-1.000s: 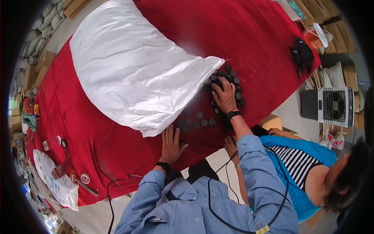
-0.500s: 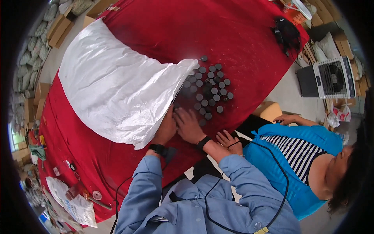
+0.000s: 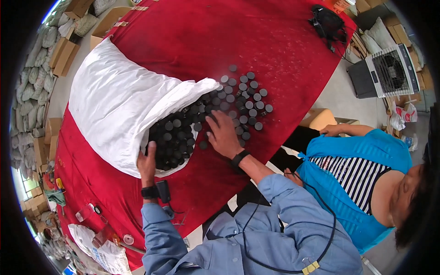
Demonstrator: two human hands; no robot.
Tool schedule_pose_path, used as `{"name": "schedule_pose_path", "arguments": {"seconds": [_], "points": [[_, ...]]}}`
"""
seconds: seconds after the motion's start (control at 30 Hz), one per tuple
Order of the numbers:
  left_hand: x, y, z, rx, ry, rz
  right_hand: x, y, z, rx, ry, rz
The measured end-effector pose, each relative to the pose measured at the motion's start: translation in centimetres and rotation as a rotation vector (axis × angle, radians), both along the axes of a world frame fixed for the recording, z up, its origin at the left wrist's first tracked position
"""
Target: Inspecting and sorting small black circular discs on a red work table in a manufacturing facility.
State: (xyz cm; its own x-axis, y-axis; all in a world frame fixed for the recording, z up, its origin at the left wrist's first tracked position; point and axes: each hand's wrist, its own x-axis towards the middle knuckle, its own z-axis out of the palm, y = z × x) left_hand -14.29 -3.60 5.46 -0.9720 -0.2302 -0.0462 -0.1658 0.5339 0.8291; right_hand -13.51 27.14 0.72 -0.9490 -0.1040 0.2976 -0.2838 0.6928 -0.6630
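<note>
Spilling out of the mouth of a big white sack [image 3: 117, 103], a heap of small black round discs [image 3: 229, 103] lies on the red table cover [image 3: 275, 46], just ahead of the person's right fingers and spreading away beyond them toward the far side. The right hand [image 3: 223, 136] lies palm down on the cloth with its fingers spread fairly wide and flat; the fingertips rest among the nearest discs, touching a few, and nothing is gripped in it. More discs sit packed inside the sack's opening, just to the left of those fingers.

The left hand [image 3: 147, 166] is at the lower lip of the sack, the thumb and fingers drawn close around the edge of the white fabric, pinching it so the mouth gapes; the discs inside lie directly beyond its fingertips. Whether those fingertips touch any disc I cannot tell, as the fabric hides them.

Both wrists carry dark bands, and the sleeves are blue-grey. Beside the right arm sits another person in a blue top [image 3: 362, 160] with a striped front, well apart from the discs.
</note>
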Motion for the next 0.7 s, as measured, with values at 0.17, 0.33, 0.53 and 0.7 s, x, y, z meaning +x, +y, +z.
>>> {"name": "schedule_pose_path", "arguments": {"seconds": [0.17, 0.33, 0.53, 0.7], "points": [[-6.4, -0.7, 0.4, 0.207, -0.099, 0.095, -4.4, -0.7, -0.9, 0.111, -0.033, 0.047], [-12.4, -7.5, -2.1, 0.08, -0.155, 0.204, -8.2, -3.8, -0.7, 0.212, -0.094, 0.079], [-11.1, -3.6, -2.6, -0.08, -0.019, 0.112, -4.4, -3.0, -1.2, 0.234, -0.12, 0.184], [-1.9, 2.1, -1.7, -0.585, 0.16, -0.12, -3.5, -0.3, -2.5, 0.346, -0.052, 0.142]]}}
